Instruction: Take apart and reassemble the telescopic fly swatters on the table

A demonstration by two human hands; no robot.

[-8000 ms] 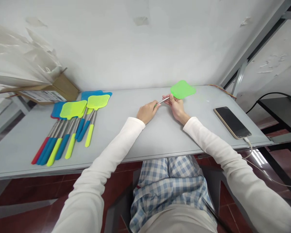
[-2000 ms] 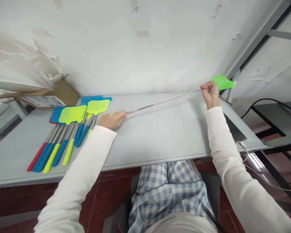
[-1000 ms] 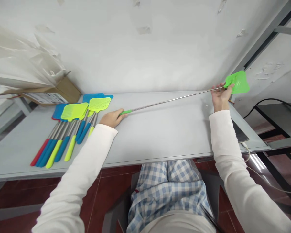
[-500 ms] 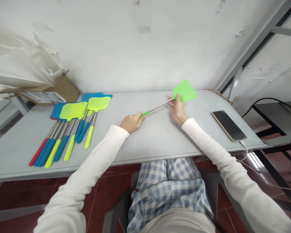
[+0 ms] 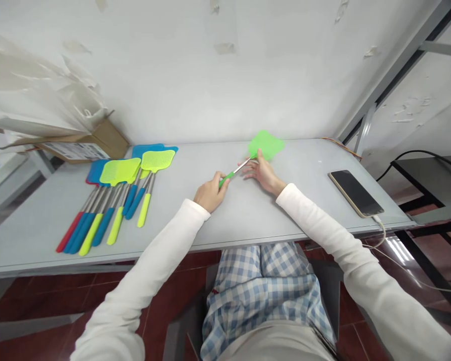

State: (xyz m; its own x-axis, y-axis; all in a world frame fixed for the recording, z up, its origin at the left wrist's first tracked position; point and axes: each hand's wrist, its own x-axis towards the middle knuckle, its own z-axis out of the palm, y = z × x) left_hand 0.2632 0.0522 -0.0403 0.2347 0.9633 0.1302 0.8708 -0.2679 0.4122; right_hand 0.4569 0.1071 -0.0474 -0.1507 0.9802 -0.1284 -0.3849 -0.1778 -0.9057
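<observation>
A bright green fly swatter (image 5: 266,144) with a metal rod is held above the grey table in both hands. My left hand (image 5: 210,193) is closed round its green handle. At the other end, my right hand (image 5: 266,176) pinches the neck below the swatter's head, thumb on top, with the other fingers spread beside the rod. Only a short stretch of rod shows between the hands. To the left lies a group of fly swatters (image 5: 120,171) with yellow-green and blue heads, their handles red, blue and yellow-green, partly overlapping.
A phone (image 5: 356,193) with a white cable plugged in lies on the right of the table (image 5: 248,220). At the back left stands an open cardboard box (image 5: 105,140) with white plastic wrapping by it. A white wall rises behind the table, and a metal frame (image 5: 364,128) stands at the right.
My right hand has moved left with the swatter's head, toward my left hand. The visible metal rod has become much shorter. The left hand keeps its hold on the handle.
</observation>
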